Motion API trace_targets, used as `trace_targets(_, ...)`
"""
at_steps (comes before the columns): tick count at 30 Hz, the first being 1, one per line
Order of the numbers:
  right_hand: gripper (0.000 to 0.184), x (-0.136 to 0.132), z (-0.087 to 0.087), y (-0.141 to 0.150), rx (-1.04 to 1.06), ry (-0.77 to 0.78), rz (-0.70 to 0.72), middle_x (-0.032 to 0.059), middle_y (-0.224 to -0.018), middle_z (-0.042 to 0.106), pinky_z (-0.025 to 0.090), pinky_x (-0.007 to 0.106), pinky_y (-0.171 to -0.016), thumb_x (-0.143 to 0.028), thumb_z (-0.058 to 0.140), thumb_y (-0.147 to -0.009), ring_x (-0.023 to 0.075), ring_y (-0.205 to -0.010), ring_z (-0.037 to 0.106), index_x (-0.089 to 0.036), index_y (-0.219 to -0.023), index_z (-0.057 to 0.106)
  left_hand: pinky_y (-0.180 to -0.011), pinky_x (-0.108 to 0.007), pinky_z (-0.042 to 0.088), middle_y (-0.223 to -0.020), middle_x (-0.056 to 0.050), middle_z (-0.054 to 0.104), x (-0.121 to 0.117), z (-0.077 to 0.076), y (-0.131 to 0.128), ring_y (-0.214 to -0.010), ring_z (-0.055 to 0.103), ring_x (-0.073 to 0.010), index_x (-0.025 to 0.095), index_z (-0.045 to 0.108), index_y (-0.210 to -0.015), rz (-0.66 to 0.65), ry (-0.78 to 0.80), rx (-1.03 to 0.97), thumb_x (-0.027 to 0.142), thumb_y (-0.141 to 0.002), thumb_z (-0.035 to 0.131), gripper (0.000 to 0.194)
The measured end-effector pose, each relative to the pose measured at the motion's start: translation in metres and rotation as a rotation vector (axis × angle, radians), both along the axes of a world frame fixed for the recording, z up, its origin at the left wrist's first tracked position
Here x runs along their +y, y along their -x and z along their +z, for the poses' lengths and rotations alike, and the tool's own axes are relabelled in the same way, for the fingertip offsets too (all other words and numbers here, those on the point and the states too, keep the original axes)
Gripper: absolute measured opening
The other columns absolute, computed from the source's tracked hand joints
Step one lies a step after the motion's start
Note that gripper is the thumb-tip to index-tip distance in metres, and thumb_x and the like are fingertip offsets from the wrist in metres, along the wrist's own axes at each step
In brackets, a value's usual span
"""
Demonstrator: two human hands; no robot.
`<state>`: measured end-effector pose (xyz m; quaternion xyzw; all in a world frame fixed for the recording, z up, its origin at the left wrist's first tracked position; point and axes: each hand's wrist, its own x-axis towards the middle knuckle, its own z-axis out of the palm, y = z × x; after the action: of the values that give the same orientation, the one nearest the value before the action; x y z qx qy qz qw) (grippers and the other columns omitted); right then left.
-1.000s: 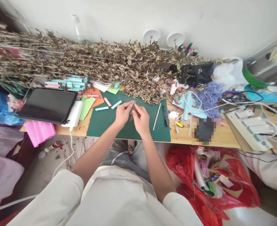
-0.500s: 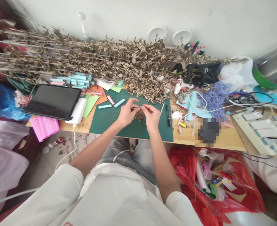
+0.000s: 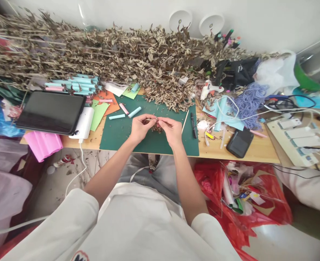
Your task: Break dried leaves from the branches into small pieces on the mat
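My left hand (image 3: pixel 140 127) and my right hand (image 3: pixel 173 129) meet at the fingertips over a green cutting mat (image 3: pixel 116 136). Both are closed in a pinch on a small brown bit that looks like dried leaf, mostly hidden by the fingers. Just under them lies a small heap of crumbled leaves (image 3: pixel 156 129). Beyond the hands, a larger pile of loose dried leaves (image 3: pixel 169 97) spreads over the mat's far edge. Two blue paper rolls (image 3: pixel 134 112) and a pink roll (image 3: pixel 124 108) lie left of the hands. A thin stick (image 3: pixel 185 121) and a black pen (image 3: pixel 193 125) lie to the right.
Long dried leafy stalks (image 3: pixel 100 50) stretch along the wall. A tablet (image 3: pixel 51 111), a white power bank (image 3: pixel 83 123) and stacked blue rolls (image 3: pixel 83 85) are on the left. On the right are a glue gun (image 3: pixel 210 88), blue yarn (image 3: pixel 250 101), a phone (image 3: pixel 240 143) and a power strip (image 3: pixel 293 143).
My fingers have drawn closer together, and the left hand's raised fingers have folded in. The view has tilted down slightly, shifting the table up and left in the picture.
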<state>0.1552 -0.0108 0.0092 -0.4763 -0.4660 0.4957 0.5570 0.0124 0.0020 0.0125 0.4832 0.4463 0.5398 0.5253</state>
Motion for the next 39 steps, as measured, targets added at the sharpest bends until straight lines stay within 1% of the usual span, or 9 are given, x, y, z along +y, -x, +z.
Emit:
trace_targets(8,0.021,-0.004,0.000,-0.001,-0.145,-0.060,-0.051,0.0026,-0.084,0.075,0.059,0.031,-0.073,-0.040,0.072,-0.077,0.0158,-0.074,0.069,-0.020,-0.083,0.076,-0.066,-0.025,0.055,-0.080,-0.005,0.073,-0.001,-0.003,0.002,-0.067,0.065,-0.0124,0.014,0.074,-0.088,-0.047,-0.021,0.064,0.036,-0.074,0.077,0.026)
trace_targets(12,0.027,-0.005,-0.001,-0.005,-0.118,-0.006,-0.011,0.0020,-0.087,0.075,0.059,0.033,-0.077,-0.039,0.073,-0.076,0.0155,-0.076,0.068,-0.022,-0.098,0.076,-0.069,-0.023,0.053,-0.085,-0.004,0.071,-0.001,0.001,0.001,-0.073,0.064,-0.0118,0.015,0.071,-0.087,-0.033,-0.066,0.095,0.034,-0.073,0.078,0.025)
trace_targets(14,0.030,-0.005,0.000,-0.007,-0.115,-0.029,0.013,0.0017,-0.093,0.075,0.058,0.033,-0.080,-0.037,0.074,-0.076,0.0153,-0.080,0.068,-0.024,-0.103,0.075,-0.067,-0.022,0.052,-0.083,-0.004,0.071,0.001,0.002,0.002,-0.071,0.064,-0.0113,0.015,0.071,-0.085,-0.063,-0.049,0.087,0.035,-0.073,0.079,0.025)
trace_targets(16,0.023,-0.005,0.000,-0.010,-0.145,-0.088,0.015,0.0017,-0.095,0.074,0.057,0.033,-0.082,-0.035,0.074,-0.077,0.0157,-0.084,0.068,-0.025,-0.098,0.077,-0.065,-0.023,0.051,-0.080,-0.005,0.072,0.003,0.004,0.005,-0.067,0.063,-0.0115,0.014,0.073,-0.085,-0.130,-0.027,0.087,0.036,-0.073,0.079,0.025)
trace_targets(19,0.012,-0.005,0.002,-0.012,-0.193,-0.154,-0.029,0.0016,-0.089,0.073,0.057,0.033,-0.079,-0.034,0.074,-0.078,0.0164,-0.083,0.068,-0.025,-0.084,0.077,-0.065,-0.024,0.051,-0.080,-0.005,0.073,0.006,0.006,0.009,-0.068,0.064,-0.0127,0.015,0.076,-0.086,-0.200,-0.013,0.093,0.037,-0.073,0.080,0.026)
trace_targets(23,0.012,-0.007,0.003,-0.012,-0.255,-0.133,-0.061,0.0009,-0.083,0.073,0.057,0.031,-0.073,-0.036,0.072,-0.079,0.0161,-0.078,0.067,-0.024,-0.079,0.076,-0.069,-0.028,0.054,-0.082,-0.007,0.075,0.007,0.009,0.012,-0.072,0.066,-0.0159,0.015,0.077,-0.086,-0.232,0.012,0.100,0.038,-0.067,0.084,0.031)
trace_targets(26,0.014,-0.009,0.003,-0.012,-0.288,-0.133,-0.047,0.0012,-0.084,0.073,0.056,0.030,-0.073,-0.036,0.069,-0.082,0.0159,-0.078,0.067,-0.023,-0.081,0.075,-0.071,-0.028,0.054,-0.083,-0.008,0.075,0.006,0.009,0.012,-0.072,0.067,-0.0162,0.013,0.077,-0.085,-0.224,0.000,0.122,0.038,-0.068,0.084,0.030)
trace_targets(32,0.018,-0.014,0.006,-0.010,-0.304,-0.170,-0.060,0.0035,-0.097,0.072,0.058,0.031,-0.079,-0.038,0.065,-0.086,0.0172,-0.090,0.068,-0.025,-0.094,0.076,-0.064,-0.024,0.052,-0.082,-0.007,0.074,0.001,0.001,0.005,-0.066,0.065,-0.0123,0.014,0.075,-0.086,-0.159,-0.023,0.140,0.037,-0.074,0.078,0.026)
trace_targets(39,0.029,-0.013,0.004,-0.012,-0.271,-0.156,-0.005,0.0052,-0.113,0.069,0.059,0.032,-0.085,-0.042,0.066,-0.085,0.0182,-0.102,0.066,-0.027,-0.110,0.071,-0.065,-0.024,0.053,-0.081,-0.005,0.073,-0.004,-0.004,-0.002,-0.065,0.064,-0.0113,0.015,0.074,-0.086,-0.114,-0.005,0.056,0.037,-0.074,0.078,0.026)
